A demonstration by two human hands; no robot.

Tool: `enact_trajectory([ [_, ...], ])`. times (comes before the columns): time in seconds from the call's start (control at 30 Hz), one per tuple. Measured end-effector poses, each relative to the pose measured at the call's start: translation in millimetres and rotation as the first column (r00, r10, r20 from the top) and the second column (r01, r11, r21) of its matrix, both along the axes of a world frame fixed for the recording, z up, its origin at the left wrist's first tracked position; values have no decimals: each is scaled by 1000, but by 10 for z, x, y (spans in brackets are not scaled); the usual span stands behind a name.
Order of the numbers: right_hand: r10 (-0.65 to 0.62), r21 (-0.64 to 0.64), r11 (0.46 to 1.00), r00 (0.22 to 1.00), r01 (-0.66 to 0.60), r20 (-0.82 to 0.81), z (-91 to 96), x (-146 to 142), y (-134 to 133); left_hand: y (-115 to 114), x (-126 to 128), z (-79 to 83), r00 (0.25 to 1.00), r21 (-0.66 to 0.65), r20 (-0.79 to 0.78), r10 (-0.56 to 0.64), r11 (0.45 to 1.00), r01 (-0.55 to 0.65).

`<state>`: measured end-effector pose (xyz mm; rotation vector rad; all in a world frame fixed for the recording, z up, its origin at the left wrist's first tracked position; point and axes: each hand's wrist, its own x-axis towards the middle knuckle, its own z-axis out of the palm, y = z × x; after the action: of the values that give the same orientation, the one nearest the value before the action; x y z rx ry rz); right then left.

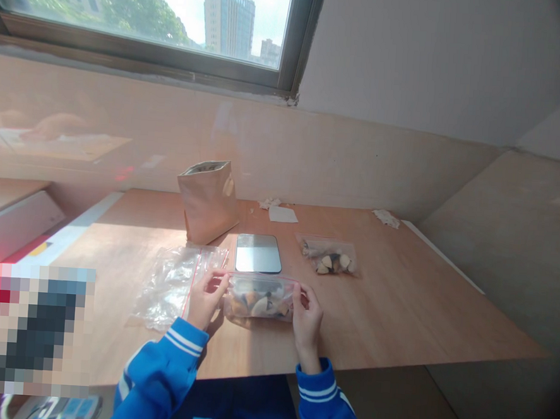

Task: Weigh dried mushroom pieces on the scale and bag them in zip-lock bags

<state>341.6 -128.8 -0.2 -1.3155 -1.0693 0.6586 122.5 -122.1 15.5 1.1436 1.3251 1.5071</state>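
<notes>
"What lies on the wood-grain worktop (397,305)?"
"Beside the left hand (210,299), clear plastic (166,285); past that, an upright brown bag (207,205)."
"And beyond the right hand (307,315)?"
"A filled clear pouch (336,262). Ahead of the hands, a square silver-topped slab (259,254); farthest off, white paper (283,215)."

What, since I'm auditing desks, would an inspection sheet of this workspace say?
Surface: wood-toned table, partly sunlit
Things: held bag with pale and dark pieces; second bag of similar pieces, right of the scale; brown pouch, open-topped; clear plastic at left
Clutter: white paper and crumpled scrap near the far edge
Grips: left grip and right grip pinch the held bag's upper corners
Cables: nothing clearly seen; lower left is pixelated
Surroundings: window above, wall behind
</notes>
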Motion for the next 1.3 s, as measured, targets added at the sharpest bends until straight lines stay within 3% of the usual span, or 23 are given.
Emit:
enact_trajectory([
  [0.2, -3, 11, 1000, 1000, 3, -19, 35, -13, -4, -6, 0, 7, 1000, -3, 11, -4, 1000, 4],
  [0.4, 66, -23, 997, 995, -68, -77, 53, -37, -8, -4, 25, 26, 998, -101, 25, -66, 993, 68],
  [0.53, 107, -47, 993, 990, -111, -87, 36, -42, -17, 3, 31, 29, 998, -62, 10, -57, 996, 58],
  [1.07, 39, -39, 998, 993, -44, -113, 78, -32, -27, 5, 2, 49, 997, -13, -13, -78, 997, 78],
  [1.3, 153, -42, 987, 988, -155, -35, 90, -32, -13, -3, 40, 102, 991, -61, -24, -130, 990, 129],
])
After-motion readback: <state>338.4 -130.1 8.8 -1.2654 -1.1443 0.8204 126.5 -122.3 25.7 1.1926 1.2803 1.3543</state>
